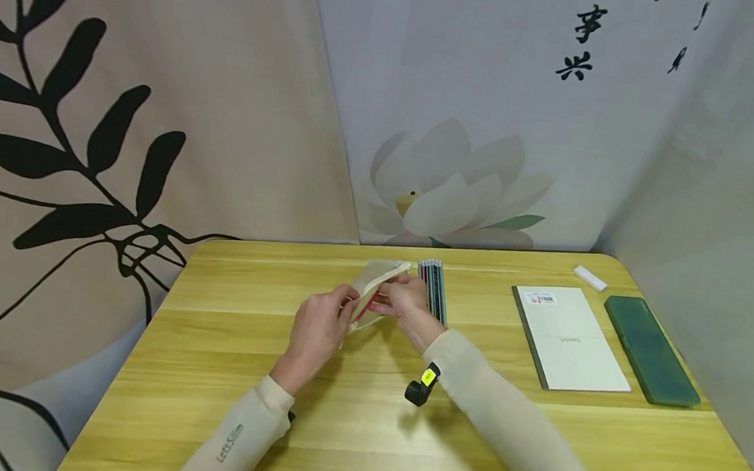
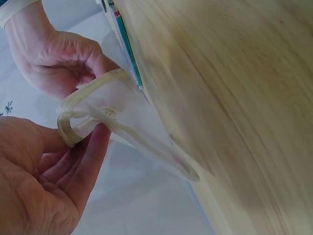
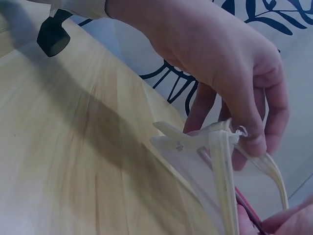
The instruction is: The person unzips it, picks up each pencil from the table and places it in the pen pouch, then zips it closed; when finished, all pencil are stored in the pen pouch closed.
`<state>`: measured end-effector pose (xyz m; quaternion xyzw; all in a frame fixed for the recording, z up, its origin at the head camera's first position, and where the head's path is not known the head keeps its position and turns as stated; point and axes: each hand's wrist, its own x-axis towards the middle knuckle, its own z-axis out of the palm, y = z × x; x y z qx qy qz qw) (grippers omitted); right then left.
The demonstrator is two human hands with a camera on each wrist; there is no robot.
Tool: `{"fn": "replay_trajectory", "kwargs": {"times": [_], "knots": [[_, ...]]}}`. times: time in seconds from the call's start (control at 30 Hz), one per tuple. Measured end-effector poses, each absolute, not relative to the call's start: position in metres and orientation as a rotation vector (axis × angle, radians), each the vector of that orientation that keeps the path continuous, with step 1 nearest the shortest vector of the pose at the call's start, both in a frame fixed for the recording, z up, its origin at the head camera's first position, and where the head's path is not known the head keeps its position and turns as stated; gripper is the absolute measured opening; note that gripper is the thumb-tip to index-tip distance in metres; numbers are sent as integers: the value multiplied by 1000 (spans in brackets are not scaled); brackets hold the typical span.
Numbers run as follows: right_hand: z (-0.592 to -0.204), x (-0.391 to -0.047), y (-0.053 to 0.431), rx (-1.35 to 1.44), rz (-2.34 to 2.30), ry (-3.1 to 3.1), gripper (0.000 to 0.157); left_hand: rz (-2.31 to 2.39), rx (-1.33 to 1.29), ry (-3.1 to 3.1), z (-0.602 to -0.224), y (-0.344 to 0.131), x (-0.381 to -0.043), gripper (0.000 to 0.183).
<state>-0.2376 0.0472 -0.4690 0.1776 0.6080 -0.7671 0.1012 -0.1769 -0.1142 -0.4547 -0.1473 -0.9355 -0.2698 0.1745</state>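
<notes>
A translucent pouch with cream edging is held tilted above the table, its mouth spread apart. My left hand pinches the rim; in the right wrist view the left thumb presses on the edging. A slim red and dark pencil slants into the mouth, part of it showing through the clear side. At its outer end, the fingers of my right hand pinch it. Just right of that hand, several pencils lie side by side on the table; a teal one shows in the left wrist view.
On the right of the wooden table lie a pale notebook, a dark green case and a small white block. A black wrist camera hangs under the right sleeve. Printed curtains stand behind the table.
</notes>
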Motion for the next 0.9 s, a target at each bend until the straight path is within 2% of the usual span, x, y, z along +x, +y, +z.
{"fn": "replay_trajectory", "kwargs": {"times": [0.43, 0.9], "knots": [[-472, -238, 32, 516, -2260, 1852, 20, -740, -473, -2627, -457, -116, -176, 4], [-478, -243, 25, 505, -2206, 1995, 28, -799, -477, -2608, -457, -117, -179, 5]]}}
